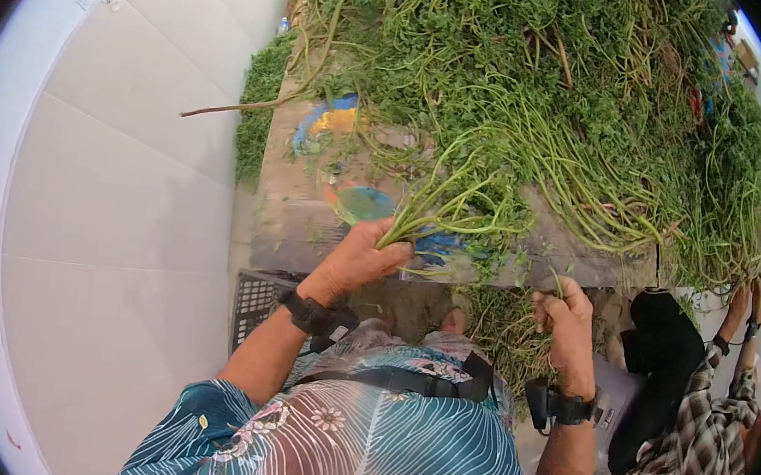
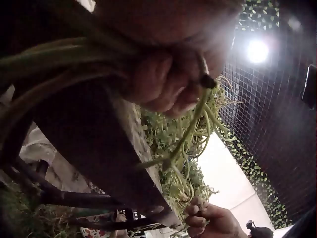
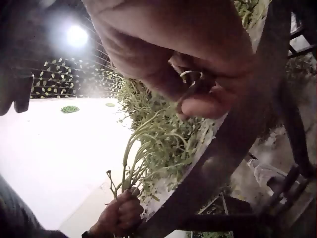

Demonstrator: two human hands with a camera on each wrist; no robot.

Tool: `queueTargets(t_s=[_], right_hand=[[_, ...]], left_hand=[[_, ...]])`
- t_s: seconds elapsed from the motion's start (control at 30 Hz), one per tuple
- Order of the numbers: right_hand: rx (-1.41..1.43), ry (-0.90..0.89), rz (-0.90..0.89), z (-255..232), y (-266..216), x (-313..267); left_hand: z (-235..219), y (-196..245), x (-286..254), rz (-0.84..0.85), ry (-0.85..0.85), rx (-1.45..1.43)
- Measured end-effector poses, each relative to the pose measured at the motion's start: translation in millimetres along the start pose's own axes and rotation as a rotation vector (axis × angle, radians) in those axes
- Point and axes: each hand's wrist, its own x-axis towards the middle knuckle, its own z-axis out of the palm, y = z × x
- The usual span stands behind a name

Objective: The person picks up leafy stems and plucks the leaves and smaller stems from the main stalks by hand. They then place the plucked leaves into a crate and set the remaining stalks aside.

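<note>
The left hand (image 1: 364, 259) grips the bunch (image 1: 461, 192) over the bench's (image 1: 293, 228) near edge. Apart from it, beside that edge on the right, the right hand (image 1: 570, 330) pinches a stem piece (image 1: 555, 276), mostly hidden by fingers. The bunch's long axis slants from the near edge away and rightward, leafy tips drooping toward the bench; where they meet the heap (image 1: 545, 88) is hard to tell.

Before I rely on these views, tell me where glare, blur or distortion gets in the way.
Head view: mostly sharp, dark corners, white wall bowed; left wrist view: bright light glaring, near stems blurred, left hand shadowed; right wrist view: glare at upper left, pale background blown out, right hand dim.
</note>
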Motion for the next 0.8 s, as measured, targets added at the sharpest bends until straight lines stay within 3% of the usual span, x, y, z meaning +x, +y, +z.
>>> queueTargets(t_s=[0.27, 0.37, 0.57, 0.67, 0.77, 0.8], right_hand=[[-0.768, -0.061, -0.643, 72, -13, 11], [-0.943, -0.113, -0.625, 72, -9, 14], [-0.878, -0.123, -0.624, 56, -8, 3], [-0.727, 0.009, -0.623, 57, 8, 11], [-0.466, 0.057, -0.273, 56, 0, 17], [-0.376, 0.054, -0.246, 55, 6, 20]], left_hand=[[-2, 2, -1, -0.026, -0.021, 0.058], [-3, 7, -4, -0.011, -0.012, 0.085], [-2, 3, -3, -0.007, -0.006, 0.080], [0, -6, 1, 0.071, -0.014, 0.120], [6, 1, 1, 0.142, -0.074, 0.235], [5, 2, 1, 0.150, -0.074, 0.260]])
